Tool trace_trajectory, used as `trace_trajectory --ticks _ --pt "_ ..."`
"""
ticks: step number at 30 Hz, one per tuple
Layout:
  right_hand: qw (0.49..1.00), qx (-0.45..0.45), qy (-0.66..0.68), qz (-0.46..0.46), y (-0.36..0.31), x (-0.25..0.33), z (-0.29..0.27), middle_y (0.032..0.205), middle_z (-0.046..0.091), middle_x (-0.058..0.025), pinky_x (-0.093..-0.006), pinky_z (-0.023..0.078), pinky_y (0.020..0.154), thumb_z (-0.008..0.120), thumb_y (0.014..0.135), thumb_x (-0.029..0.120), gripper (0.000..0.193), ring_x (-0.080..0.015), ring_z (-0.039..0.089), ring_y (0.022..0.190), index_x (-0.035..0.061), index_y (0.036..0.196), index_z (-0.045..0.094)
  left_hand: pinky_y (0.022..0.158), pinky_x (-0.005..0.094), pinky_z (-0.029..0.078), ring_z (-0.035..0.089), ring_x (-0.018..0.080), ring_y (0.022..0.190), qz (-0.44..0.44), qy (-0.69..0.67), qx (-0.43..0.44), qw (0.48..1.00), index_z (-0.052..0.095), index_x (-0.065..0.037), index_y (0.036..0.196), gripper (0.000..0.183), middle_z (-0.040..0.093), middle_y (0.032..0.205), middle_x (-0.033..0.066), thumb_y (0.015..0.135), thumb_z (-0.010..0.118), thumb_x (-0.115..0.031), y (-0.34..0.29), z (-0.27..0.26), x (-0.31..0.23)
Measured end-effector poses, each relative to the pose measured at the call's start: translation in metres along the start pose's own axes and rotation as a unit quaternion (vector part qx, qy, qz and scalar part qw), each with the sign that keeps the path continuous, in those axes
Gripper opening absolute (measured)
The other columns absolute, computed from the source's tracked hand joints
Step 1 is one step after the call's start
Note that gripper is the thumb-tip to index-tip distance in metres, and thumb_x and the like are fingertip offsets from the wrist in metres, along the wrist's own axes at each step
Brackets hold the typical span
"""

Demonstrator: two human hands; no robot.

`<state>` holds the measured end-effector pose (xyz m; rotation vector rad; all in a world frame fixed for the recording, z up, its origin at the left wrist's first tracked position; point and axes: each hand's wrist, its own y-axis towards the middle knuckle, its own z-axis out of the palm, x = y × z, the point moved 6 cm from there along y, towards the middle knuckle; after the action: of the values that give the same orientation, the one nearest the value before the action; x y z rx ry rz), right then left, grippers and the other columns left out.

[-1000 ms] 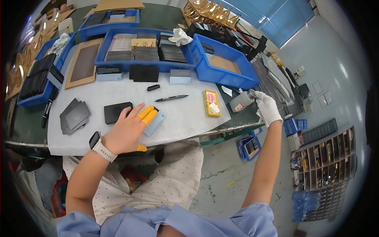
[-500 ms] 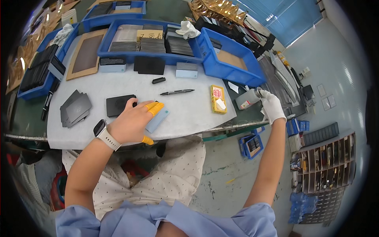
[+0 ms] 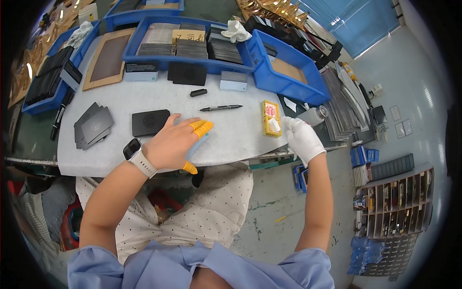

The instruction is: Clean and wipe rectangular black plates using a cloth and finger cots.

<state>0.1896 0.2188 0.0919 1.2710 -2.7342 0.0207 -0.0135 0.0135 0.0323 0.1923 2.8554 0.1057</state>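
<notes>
My left hand (image 3: 174,143) wears yellow finger covers and a watch. Its fingers are spread over a pale blue-edged flat piece (image 3: 198,145), mostly hidden beneath it. Left of that hand is a black flat case (image 3: 146,124). My right hand (image 3: 305,142), in a white glove, has its fingers drawn together between a yellow box (image 3: 266,116) and a clear bottle (image 3: 315,115). Whatever those fingers hold, if anything, is hidden. A small white piece (image 3: 274,125) rests on the yellow box. An uncapped black pen (image 3: 221,108) lies farther back, beside its cap (image 3: 198,92).
Dark grey cards (image 3: 96,126) lie fanned at the left. Along the back stand blue bins (image 3: 211,65) packed with dark cards, one topped by a white cloth (image 3: 236,32). A framed brown board (image 3: 107,61) lies at back left. Shelving (image 3: 404,197) stands at far right.
My gloved right hand has moved left, away from the bottle's top toward the yellow box. The bottle now stands tilted differently. My left hand has shifted slightly right in the picture.
</notes>
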Motion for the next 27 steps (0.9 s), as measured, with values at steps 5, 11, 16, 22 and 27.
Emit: trace_trajectory --ticks 5,11,16,22,27 --pt "0.995 0.037 0.078 0.051 0.006 0.009 0.017 0.097 0.062 -0.0211 -0.0389 0.048 0.079 0.047 0.086 0.009 0.025 -0.0332 0.061 0.089 0.0042 0.105 0.063 0.102 0.0480 0.025 0.038 0.0257 0.125 -0.002 -0.020 -0.047 0.999 0.041 -0.001 0.132 0.090 0.047 0.130 0.0150 0.059 0.082 -0.034 -0.002 0.000 -0.004" --pt "0.996 0.048 0.065 0.026 0.005 0.004 0.023 0.091 0.062 -0.0155 -0.0330 0.046 0.063 0.046 0.087 0.005 0.027 -0.0222 0.057 0.071 0.0034 0.109 0.062 0.092 0.0423 0.030 0.043 0.0258 0.117 -0.033 -0.038 -0.099 0.994 0.046 0.000 0.128 0.089 0.053 0.121 0.0140 0.059 0.079 -0.046 -0.001 -0.005 -0.011" --pt "0.993 0.090 0.028 0.075 0.007 0.005 0.018 0.086 0.061 -0.0108 -0.0281 0.046 0.053 0.044 0.085 -0.002 0.032 -0.0143 0.055 0.058 0.0016 0.112 0.060 0.092 0.0417 0.030 0.043 0.0281 0.115 -0.066 0.002 -0.102 0.993 0.046 0.001 0.127 0.089 0.057 0.110 0.0144 0.059 0.078 -0.047 -0.001 0.001 -0.014" --pt "0.998 0.055 0.000 0.036 0.009 0.001 0.024 0.089 0.061 -0.0118 -0.0289 0.046 0.056 0.048 0.088 0.003 0.026 -0.0160 0.057 0.062 0.0006 0.110 0.061 0.094 0.0425 0.029 0.042 0.0286 0.118 -0.040 -0.002 -0.112 0.993 0.045 0.001 0.129 0.086 0.052 0.122 0.0140 0.059 0.081 -0.034 -0.008 0.006 -0.012" --pt "0.997 0.062 -0.020 0.037 0.010 -0.005 0.028 0.091 0.063 -0.0123 -0.0294 0.047 0.061 0.046 0.091 0.008 0.024 -0.0172 0.058 0.065 0.0010 0.107 0.062 0.097 0.0422 0.028 0.043 0.0280 0.118 -0.037 -0.014 -0.049 0.998 0.045 0.000 0.129 0.084 0.050 0.126 0.0132 0.056 0.082 -0.018 -0.009 0.008 -0.003"
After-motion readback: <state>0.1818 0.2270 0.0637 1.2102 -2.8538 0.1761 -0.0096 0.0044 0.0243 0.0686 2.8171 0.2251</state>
